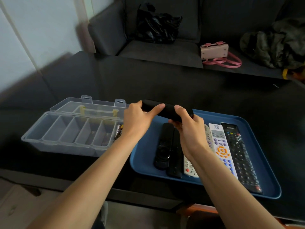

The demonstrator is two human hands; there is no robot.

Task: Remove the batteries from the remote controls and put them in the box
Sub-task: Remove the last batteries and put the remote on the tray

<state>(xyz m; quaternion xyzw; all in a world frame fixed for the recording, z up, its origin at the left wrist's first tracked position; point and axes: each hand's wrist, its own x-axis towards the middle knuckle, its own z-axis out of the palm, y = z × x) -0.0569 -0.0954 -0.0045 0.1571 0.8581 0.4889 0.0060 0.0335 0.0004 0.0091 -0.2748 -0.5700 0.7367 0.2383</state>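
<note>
You hold the black bar-shaped plastic remote (pixel 166 111) lifted above the far edge of the blue plastic tray (pixel 145 156), its long axis running left to right between your hands. Your left hand (pixel 137 119) grasps the left end, thumb laid along the body; your right hand (pixel 186 124) curls round the right end. The clear compartmented plastic box (pixel 66 134) lies just left of your left hand, so that hand is nearer for dropping batteries.
</note>
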